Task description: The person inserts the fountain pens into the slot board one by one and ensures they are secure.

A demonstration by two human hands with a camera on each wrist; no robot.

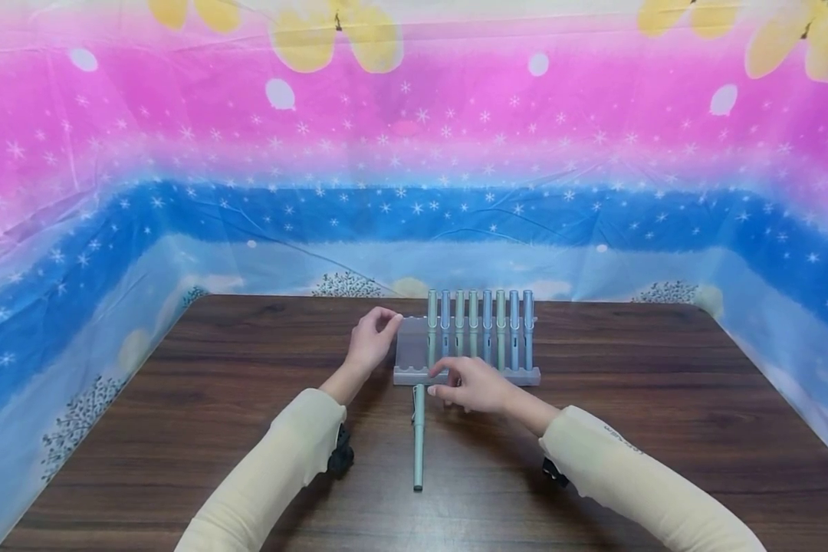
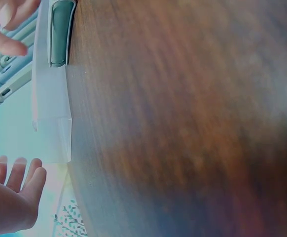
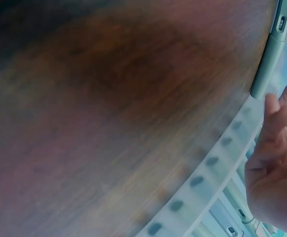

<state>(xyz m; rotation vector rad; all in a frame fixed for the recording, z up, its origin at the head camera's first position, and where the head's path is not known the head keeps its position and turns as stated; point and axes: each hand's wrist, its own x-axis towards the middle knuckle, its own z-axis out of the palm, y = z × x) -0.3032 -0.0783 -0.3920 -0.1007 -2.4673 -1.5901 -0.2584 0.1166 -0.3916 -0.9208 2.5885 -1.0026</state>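
Observation:
A translucent pen rack (image 1: 412,345) stands on the table, with several pale green and blue pens (image 1: 487,314) upright side by side in it. My left hand (image 1: 370,341) grips the rack's upper left corner between thumb and fingers. In front of the rack a green pen (image 1: 418,448) lies on the table, its clipped cap end toward the rack's front edge. My right hand (image 1: 474,383) hovers just right of that cap, thumb and forefinger apart with nothing between them. In the right wrist view, its fingertips are close to the green pen's end (image 3: 264,79).
The dark wooden table (image 1: 248,399) extends around the rack on all sides. A colourful cloth (image 1: 414,215) hangs behind the table and along both sides. Slots at the rack's left end hold no pens.

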